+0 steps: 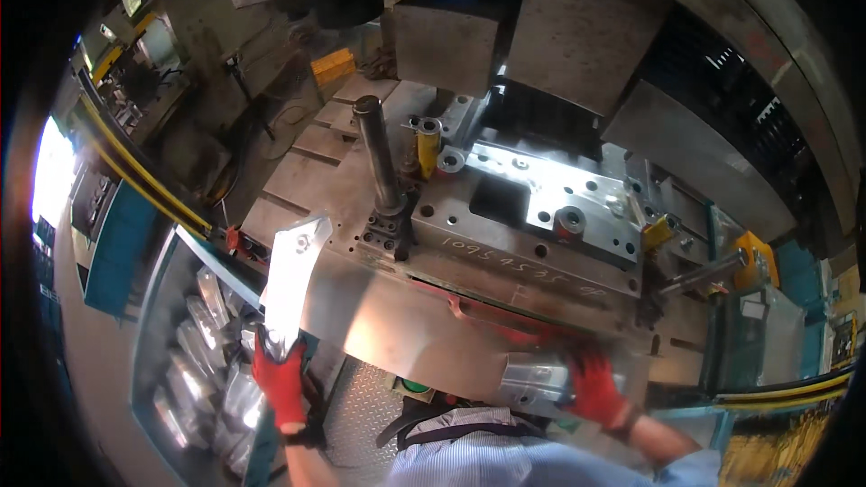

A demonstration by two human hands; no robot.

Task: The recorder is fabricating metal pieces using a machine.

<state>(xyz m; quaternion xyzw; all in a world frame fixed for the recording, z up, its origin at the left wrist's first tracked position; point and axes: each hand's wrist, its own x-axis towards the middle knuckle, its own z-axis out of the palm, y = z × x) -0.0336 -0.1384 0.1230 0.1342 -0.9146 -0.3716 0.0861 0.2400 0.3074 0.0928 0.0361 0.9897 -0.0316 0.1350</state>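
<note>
My left hand (281,386), in a red glove, is closed around the lower end of a bright stamped sheet-metal part (294,275). That part stands up at a slant in front of the press bed, with a hole near its top end. My right hand (595,386), also red-gloved, is at the right end of another shiny formed metal part (534,381) near the front edge of the press. Motion smears its fingers, so whether they grip that part is unclear. Beyond both hands sits a steel die block (528,239) with holes and a rectangular opening.
A blue-edged bin (153,343) at the left holds several shiny metal parts (203,361). An upright guide post (379,158) rises left of the die; another post (704,272) leans at the right. Heavy upper press blocks (586,27) hang above. A yellow-edged rail (135,167) borders the left.
</note>
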